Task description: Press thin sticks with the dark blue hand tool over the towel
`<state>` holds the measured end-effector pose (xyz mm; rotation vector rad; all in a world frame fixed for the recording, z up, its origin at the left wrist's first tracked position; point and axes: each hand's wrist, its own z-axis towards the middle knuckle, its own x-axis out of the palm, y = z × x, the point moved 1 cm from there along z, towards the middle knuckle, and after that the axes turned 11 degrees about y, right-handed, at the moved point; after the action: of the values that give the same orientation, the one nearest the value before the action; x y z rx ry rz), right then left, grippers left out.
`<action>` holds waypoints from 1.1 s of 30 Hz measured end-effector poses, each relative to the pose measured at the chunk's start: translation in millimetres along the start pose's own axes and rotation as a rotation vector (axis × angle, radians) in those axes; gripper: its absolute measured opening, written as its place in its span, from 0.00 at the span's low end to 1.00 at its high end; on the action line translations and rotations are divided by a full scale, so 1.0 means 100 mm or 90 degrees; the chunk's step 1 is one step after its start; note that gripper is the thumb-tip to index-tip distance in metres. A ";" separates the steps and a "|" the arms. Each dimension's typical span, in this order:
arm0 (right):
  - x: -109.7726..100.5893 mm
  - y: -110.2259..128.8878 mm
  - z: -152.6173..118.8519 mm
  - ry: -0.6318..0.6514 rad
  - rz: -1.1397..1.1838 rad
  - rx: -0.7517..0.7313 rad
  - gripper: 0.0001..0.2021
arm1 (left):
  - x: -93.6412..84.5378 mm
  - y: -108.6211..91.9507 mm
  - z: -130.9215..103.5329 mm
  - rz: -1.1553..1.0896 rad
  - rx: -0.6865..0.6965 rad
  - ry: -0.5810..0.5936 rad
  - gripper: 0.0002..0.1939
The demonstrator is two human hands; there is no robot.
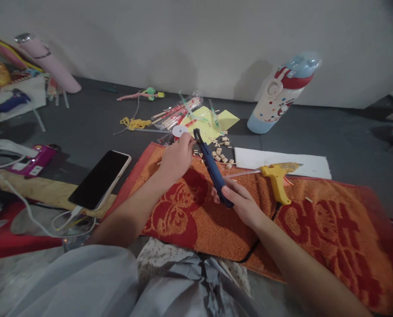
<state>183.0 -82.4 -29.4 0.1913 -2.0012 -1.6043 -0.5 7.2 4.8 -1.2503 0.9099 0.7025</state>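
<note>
Blue cutter [212, 168], gripped in right hand [239, 199], was apparently being aligned; left hand [178, 155] was pinched, contents unclear; steadiness judged necessary.

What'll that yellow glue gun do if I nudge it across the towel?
The yellow glue gun probably won't roll, lying on its side on the fuzzy towel. Its black cord may tug, and the thin stick poking out behind might bend.

Seemingly a home craft corner: a dark grey bench [94, 119] carries a yellow plastic glue gun [278, 178], small beige blocky pieces [219, 151] and an orange-and-red terry towel [228, 226].
</note>
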 end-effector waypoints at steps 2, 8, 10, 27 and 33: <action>0.00 0.00 0.00 -0.004 -0.001 0.008 0.25 | -0.01 0.00 0.00 0.005 -0.010 0.009 0.07; 0.00 0.02 0.01 -0.012 -0.008 0.015 0.23 | -0.03 -0.02 0.00 0.039 -0.025 0.021 0.08; 0.00 0.02 0.01 -0.014 -0.016 0.012 0.24 | -0.03 -0.02 0.00 0.044 -0.022 0.017 0.08; -0.01 0.01 0.03 -0.062 -0.019 -0.016 0.24 | 0.21 -0.17 -0.07 -0.696 -0.106 0.352 0.22; -0.03 -0.04 0.08 -0.047 -0.031 -0.041 0.24 | 0.31 -0.38 -0.26 -0.769 -0.027 0.398 0.21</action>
<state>180.4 -75.1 -35.4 0.1588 -2.0107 -1.7266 42.2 -27.3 -5.7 -1.7841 0.4449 -0.6578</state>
